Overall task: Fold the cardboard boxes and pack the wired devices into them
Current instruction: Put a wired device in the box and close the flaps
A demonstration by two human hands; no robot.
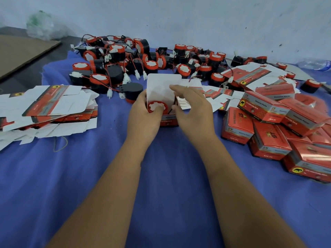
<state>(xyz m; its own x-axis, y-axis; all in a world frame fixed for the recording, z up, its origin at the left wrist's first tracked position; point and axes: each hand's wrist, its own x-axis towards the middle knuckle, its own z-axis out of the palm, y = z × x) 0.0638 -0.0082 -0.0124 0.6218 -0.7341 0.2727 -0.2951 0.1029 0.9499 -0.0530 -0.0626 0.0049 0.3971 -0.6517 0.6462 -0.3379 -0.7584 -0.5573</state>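
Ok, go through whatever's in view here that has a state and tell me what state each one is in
open box: lid flap up, device inside
device: seated in the box, red face up
left hand: grips box and device
right hand: fingers at the side flap
flat boxes: unfolded, stacked
packed boxes: closed, piled
loose devices: unpacked, heaped

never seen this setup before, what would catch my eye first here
Two bare hands meet at the centre: the left hand presses a round red and black wired device into an open red cardboard box, which the right hand steadies. Behind them sprawls a heap of loose red and black devices; closed red boxes pile at right, flat unfolded boxes at left.
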